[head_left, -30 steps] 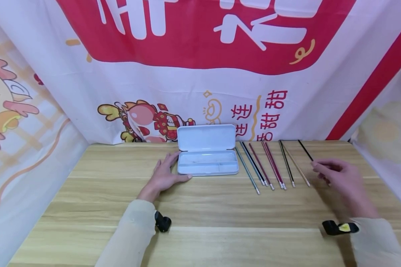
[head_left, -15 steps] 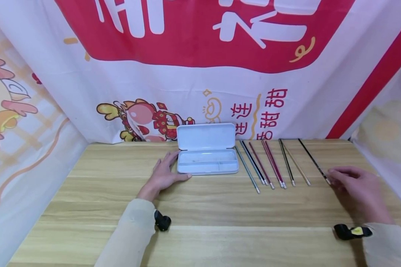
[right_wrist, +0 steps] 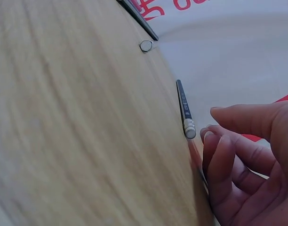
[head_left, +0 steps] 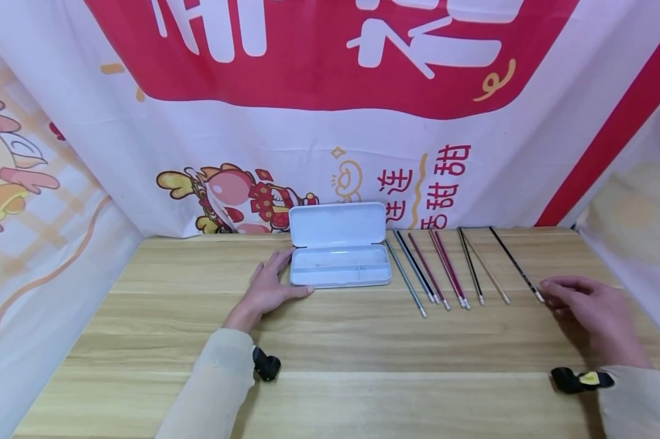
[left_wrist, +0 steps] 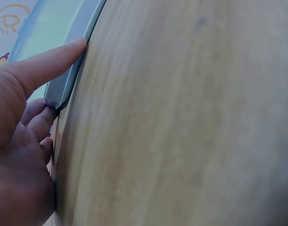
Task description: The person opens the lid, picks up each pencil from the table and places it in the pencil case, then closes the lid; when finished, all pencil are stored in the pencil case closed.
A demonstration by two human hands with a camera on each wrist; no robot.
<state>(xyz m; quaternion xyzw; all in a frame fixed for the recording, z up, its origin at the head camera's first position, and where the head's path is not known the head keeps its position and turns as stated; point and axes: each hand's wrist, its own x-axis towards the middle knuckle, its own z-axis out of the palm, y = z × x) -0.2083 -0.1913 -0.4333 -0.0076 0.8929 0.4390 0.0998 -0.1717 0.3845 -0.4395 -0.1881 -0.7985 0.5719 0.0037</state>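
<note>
An open light-blue pencil case (head_left: 341, 281), its lid raised at the back, stands near the far table edge. At its left front corner is my left hand (head_left: 266, 291). In the left wrist view, the straight thumb (left_wrist: 54, 61) rests along the front wall and the other fingers touch the left end. My right hand (head_left: 590, 308) is just beside the eraser end of a black pencil (head_left: 513, 260) lying on the table. The right wrist view has a gap between thumb and bent fingers, and the pencil's eraser (right_wrist: 190, 132) lies outside them.
Several pencils, including a blue one (head_left: 405, 277), a dark red one (head_left: 447, 265) and a natural wood one (head_left: 489, 268), lie between the case and the black pencil. A printed cloth (head_left: 330, 140) hangs behind the wooden table (head_left: 363, 341).
One second ago my right hand held the black pencil; now the pencil lies on the table, released. That hand has moved right and toward me. My left hand has stayed at the case.
</note>
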